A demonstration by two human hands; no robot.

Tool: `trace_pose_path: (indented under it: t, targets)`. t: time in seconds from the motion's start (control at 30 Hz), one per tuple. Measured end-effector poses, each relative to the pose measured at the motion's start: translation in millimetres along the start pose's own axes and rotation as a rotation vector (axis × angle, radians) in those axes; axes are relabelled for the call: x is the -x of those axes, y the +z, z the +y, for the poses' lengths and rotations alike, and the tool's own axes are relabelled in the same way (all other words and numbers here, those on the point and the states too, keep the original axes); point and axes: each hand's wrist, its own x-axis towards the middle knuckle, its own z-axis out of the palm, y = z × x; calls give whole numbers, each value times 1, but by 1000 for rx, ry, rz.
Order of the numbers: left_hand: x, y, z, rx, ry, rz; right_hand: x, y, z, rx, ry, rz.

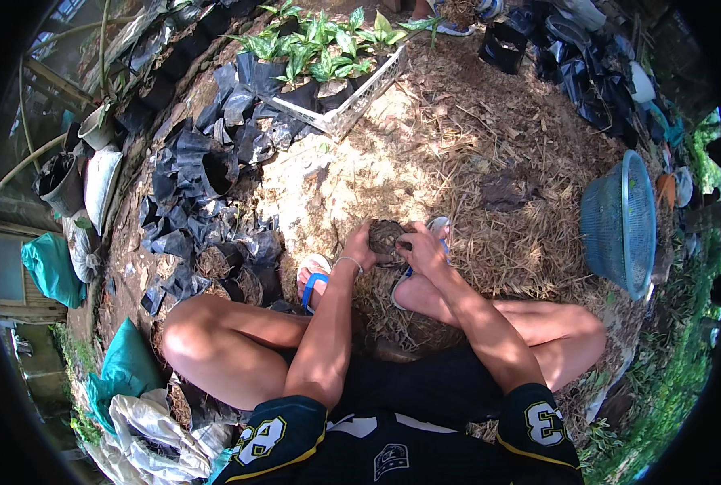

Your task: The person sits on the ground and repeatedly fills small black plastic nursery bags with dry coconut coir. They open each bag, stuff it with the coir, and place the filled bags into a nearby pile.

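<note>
Between my feet, I hold a dark, rounded clump of soil and fibre (386, 235); whether a thin bag wraps it cannot be made out. My left hand (358, 245) grips its left side, palm against it. On the opposite side, the bent fingers of my right hand (422, 248) pinch its edge. Dry straw mulch (487, 254) and pale crumbly litter (330, 188) cover the ground around and beyond my hands. To the left sit black plastic nursery bags (193, 160), some filled with brown matter.
A white plastic crate (336, 121) of leafy seedlings (324, 48) stands ahead. At the right rests a blue mesh basket (615, 224). Another person's shoe (457, 27) shows at the top, near a black bag (502, 48). Green sacks (130, 351) lie left.
</note>
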Motion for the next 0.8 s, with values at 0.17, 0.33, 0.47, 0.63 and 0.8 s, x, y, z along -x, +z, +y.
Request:
trace_pose_path:
  t: [0.17, 0.33, 0.47, 0.63, 0.8]
  targets:
    - [8, -27, 15, 371, -118, -118, -3, -2, 2, -78, -35, 43]
    - [6, -39, 7, 453, -232, -113, -10, -4, -5, -219, 1, -17]
    - [8, -30, 6, 288, -165, 66, -4, 2, -19, -59, 20, 56]
    - [4, -54, 12, 33, -426, -33, -1, 1, -31, 34, -263, 82]
    - [5, -63, 21, -120, -406, -105, 1, 1, -40, 228, -299, -19]
